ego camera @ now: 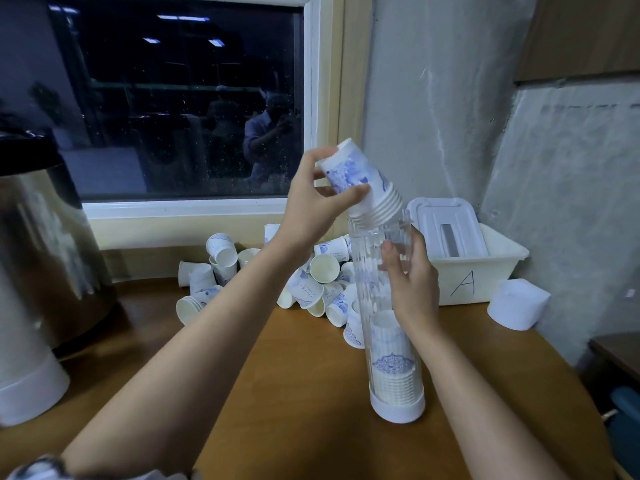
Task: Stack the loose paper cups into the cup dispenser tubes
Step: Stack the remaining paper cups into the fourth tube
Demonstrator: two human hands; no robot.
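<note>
Clear glossy plastic tube point(388, 296), matt wooden table point(311, 375).

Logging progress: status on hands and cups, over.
Left hand grips nested cup stack, rims at dispenser tube mouth. Right hand grips tube mid-height; stacked cups already at bottom. Loose cups piled behind; nothing blocking.

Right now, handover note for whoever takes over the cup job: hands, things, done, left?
Left hand grips a nested stack of cups, upside down and tilted, rims at the mouth of the clear dispenser tube.
Right hand holds the tube upright on the wooden table.
Done: a lower stack sits at the tube's bottom.
Left: drop the held stack in, then load the loose cups piled behind the tube.
</note>
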